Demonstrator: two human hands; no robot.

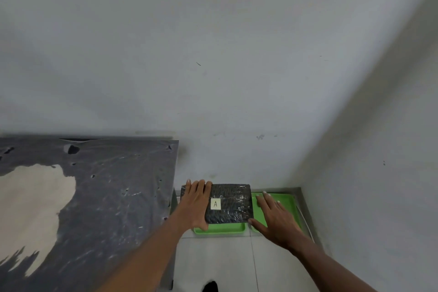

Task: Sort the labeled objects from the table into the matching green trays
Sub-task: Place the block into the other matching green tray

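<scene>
A dark plastic-wrapped package (228,204) bears a pale sticker (215,204) reading "A". It lies over a green tray (220,229) on the tiled floor (213,258), in the corner by the wall (213,54). The left hand (195,204) lies flat on its left end, fingers spread. The right hand (275,217), fingers apart, rests over a second green tray (288,199), thumb touching the package's near right corner. The bench (83,208), under torn dark sheeting, stands left.
</scene>
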